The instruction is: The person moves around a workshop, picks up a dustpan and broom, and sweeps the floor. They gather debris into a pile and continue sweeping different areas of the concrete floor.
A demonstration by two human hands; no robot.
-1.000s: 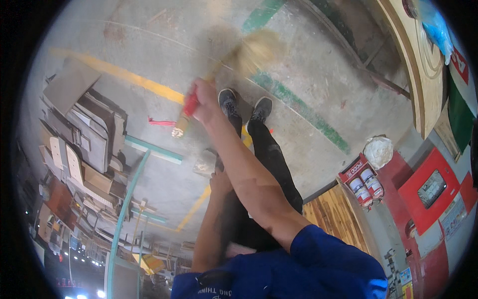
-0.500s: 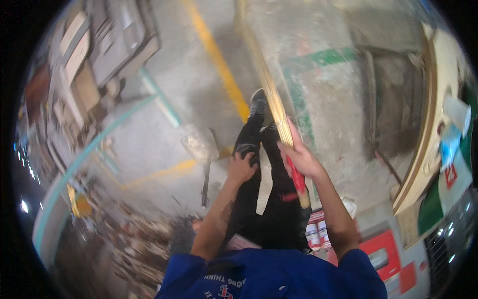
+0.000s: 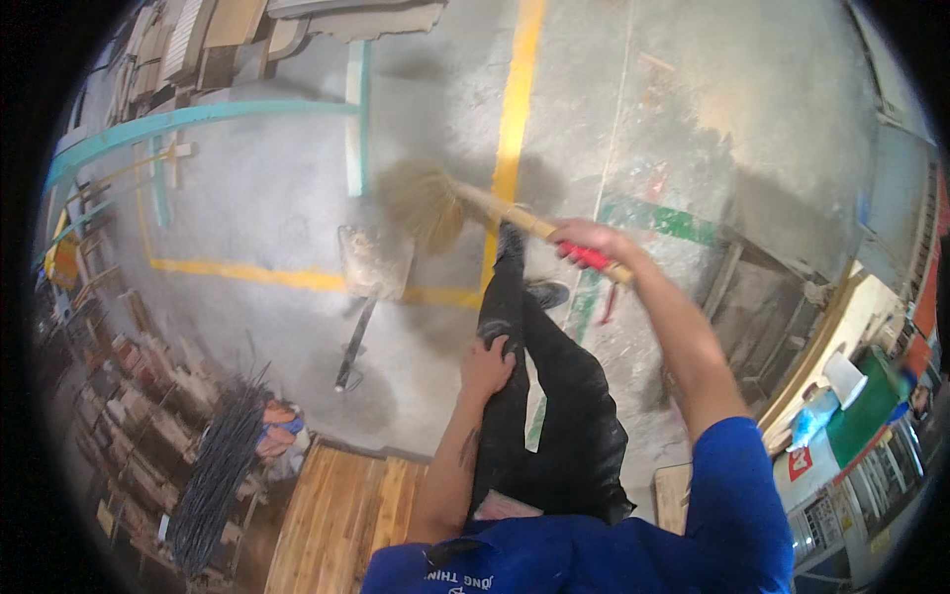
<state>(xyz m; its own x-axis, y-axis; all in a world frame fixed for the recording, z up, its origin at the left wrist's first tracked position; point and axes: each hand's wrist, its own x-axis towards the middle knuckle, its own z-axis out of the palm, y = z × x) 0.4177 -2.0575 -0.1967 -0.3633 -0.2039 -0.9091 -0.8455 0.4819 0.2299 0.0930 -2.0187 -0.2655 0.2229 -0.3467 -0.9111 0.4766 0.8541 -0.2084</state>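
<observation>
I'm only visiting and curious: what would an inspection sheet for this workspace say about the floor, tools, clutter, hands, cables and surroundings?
Surface: concrete floor, scuffed, with a yellow line and a worn green line.
Tools: straw broom with red wrapping on its handle; long-handled dustpan on the floor near the bristles; contact cannot be told.
Clutter: wood pieces crowd the lower left.
Hands: right hand grips the broom handle; left hand rests on the black trousers.
Cables: dark bundle at lower left; wires or rods, cannot tell.
Surroundings: teal frame at upper left; wooden slab near the lower edge.
</observation>
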